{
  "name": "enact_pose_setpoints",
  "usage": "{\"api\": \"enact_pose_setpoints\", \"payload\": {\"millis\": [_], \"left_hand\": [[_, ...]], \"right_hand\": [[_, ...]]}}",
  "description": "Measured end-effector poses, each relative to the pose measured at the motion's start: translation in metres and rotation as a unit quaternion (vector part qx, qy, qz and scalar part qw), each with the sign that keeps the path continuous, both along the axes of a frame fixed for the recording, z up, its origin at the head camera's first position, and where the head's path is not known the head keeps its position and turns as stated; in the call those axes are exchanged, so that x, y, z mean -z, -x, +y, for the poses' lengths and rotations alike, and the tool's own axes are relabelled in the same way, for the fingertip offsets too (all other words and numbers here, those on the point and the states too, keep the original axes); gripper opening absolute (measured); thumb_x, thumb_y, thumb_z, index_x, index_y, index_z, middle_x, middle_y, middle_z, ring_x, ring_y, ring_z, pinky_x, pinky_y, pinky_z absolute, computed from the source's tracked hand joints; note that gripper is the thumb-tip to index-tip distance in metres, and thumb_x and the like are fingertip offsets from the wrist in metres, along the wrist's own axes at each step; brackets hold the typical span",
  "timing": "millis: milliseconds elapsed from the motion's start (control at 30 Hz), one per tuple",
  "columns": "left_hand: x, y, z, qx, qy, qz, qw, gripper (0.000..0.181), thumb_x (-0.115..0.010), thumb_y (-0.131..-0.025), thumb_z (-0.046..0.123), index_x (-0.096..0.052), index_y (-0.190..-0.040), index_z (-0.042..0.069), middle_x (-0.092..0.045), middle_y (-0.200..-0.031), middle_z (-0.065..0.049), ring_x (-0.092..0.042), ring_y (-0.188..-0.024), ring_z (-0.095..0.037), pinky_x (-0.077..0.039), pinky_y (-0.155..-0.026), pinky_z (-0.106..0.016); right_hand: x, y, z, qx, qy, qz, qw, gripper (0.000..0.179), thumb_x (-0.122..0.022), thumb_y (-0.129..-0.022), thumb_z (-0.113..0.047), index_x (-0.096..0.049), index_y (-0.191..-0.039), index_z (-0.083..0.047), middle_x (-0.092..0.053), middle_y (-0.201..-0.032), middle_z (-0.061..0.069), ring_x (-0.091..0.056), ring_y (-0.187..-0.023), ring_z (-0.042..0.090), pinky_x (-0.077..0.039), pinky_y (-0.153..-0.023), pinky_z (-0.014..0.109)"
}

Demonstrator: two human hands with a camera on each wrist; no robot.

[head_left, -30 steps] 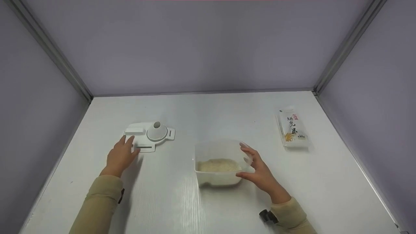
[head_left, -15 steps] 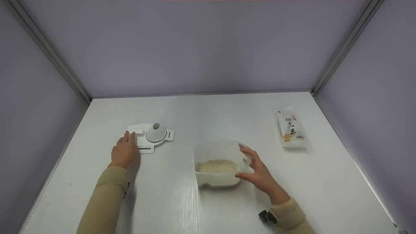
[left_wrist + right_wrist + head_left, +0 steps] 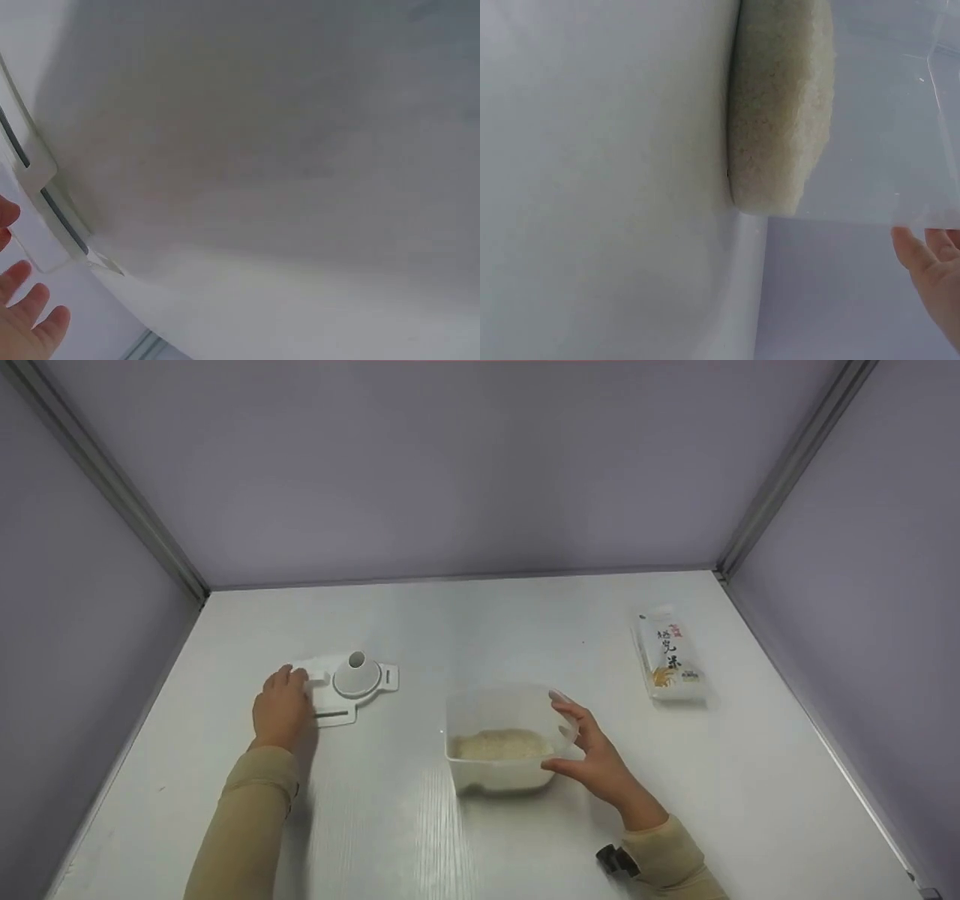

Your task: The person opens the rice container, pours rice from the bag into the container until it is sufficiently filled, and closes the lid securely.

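Note:
My left hand [image 3: 281, 709] grips the left end of a white plastic lid [image 3: 357, 682] with a raised round spout, slots and a tab on its right. In the left wrist view the lid's slotted edge [image 3: 41, 178] runs beside my fingertips [image 3: 52, 326]. A clear plastic bin [image 3: 499, 776] stands at the middle front, with a layer of white rice [image 3: 502, 745] at its bottom. Its right side is held by my right hand [image 3: 600, 761], thumb at the near rim and fingers at the far side. Through the bin wall the rice mound [image 3: 780, 112] shows in the right wrist view.
Toward the back right lies a clear packet [image 3: 670, 656] with printed characters and a yellow grain picture. The white tabletop [image 3: 480, 622] meets grey-lilac panels [image 3: 480, 472] at the back and both sides.
My left hand has come in over the lid's left end and taken hold. The lid has tilted and shifted slightly toward me. My right hand stays on the bin.

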State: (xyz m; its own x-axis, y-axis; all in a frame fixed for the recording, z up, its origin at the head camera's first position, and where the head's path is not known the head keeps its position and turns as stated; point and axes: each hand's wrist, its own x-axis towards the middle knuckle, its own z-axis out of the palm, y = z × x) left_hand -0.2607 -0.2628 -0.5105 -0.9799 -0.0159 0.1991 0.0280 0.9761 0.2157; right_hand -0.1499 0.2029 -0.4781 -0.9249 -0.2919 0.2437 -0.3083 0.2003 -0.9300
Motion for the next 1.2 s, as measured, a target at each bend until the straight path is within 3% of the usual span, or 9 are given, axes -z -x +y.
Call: {"api": "enact_pose_setpoints", "payload": {"millis": [100,267,467,700,900,1200], "left_hand": [[0.002,0.001,0.0,0.0,-0.004,0.007,1.0,0.026,-0.049,-0.092,0.0,-0.046,-0.116,-0.008,-0.05,-0.115,-0.029,-0.049,-0.107,-0.044,-0.044,-0.081,-0.055],[0.001,-0.001,0.003,-0.019,-0.027,-0.021,0.9992,0.027,-0.041,-0.097,0.0,-0.043,-0.123,-0.009,-0.042,-0.12,-0.031,-0.044,-0.111,-0.047,-0.042,-0.089,-0.054],[0.001,-0.004,0.001,-0.037,-0.05,-0.03,0.9976,0.025,-0.042,-0.098,0.0,-0.044,-0.122,-0.008,-0.04,-0.124,-0.031,-0.04,-0.115,-0.049,-0.037,-0.094,-0.056],[-0.003,0.001,0.0,-0.038,-0.069,0.027,0.9965,0.025,-0.038,-0.1,0.004,-0.046,-0.12,-0.009,-0.042,-0.126,-0.028,-0.033,-0.125,-0.045,-0.025,-0.105,-0.051],[-0.015,0.001,0.003,-0.034,-0.106,0.041,0.993,0.027,-0.039,-0.099,0.009,-0.049,-0.117,-0.009,-0.045,-0.121,-0.025,-0.038,-0.121,-0.041,-0.029,-0.102,-0.051],[-0.032,-0.007,0.0,0.005,-0.118,0.108,0.9871,0.023,-0.041,-0.098,0.011,-0.051,-0.11,-0.005,-0.052,-0.115,-0.023,-0.043,-0.117,-0.04,-0.03,-0.101,-0.05]], "right_hand": [[-0.007,-0.003,-0.001,-0.001,0.003,0.003,1.0,0.076,-0.078,-0.073,-0.004,-0.035,-0.136,-0.002,-0.025,-0.15,0.016,-0.024,-0.135,0.028,-0.028,-0.101,0.059],[-0.013,-0.005,-0.001,-0.003,0.006,0.009,0.9999,0.075,-0.077,-0.073,-0.004,-0.035,-0.135,0.001,-0.026,-0.149,0.017,-0.026,-0.134,0.019,-0.029,-0.101,0.058],[-0.01,-0.004,0.0,-0.004,0.007,0.013,0.9999,0.075,-0.078,-0.073,-0.004,-0.035,-0.135,0.001,-0.026,-0.149,0.019,-0.025,-0.134,0.03,-0.029,-0.1,0.058],[-0.008,-0.004,0.001,0.005,0.011,-0.01,0.9999,0.074,-0.077,-0.073,-0.001,-0.037,-0.135,-0.001,-0.027,-0.149,0.016,-0.026,-0.134,0.03,-0.029,-0.102,0.054],[-0.008,-0.002,0.001,0.011,0.002,-0.024,0.9997,0.074,-0.077,-0.073,-0.003,-0.037,-0.135,-0.003,-0.028,-0.148,0.017,-0.026,-0.134,0.031,-0.028,-0.103,0.054],[-0.007,0.001,0.001,-0.001,0.006,0.0,1.0,0.074,-0.077,-0.074,-0.003,-0.036,-0.135,-0.001,-0.027,-0.149,0.017,-0.026,-0.134,0.03,-0.029,-0.102,0.055]]}}
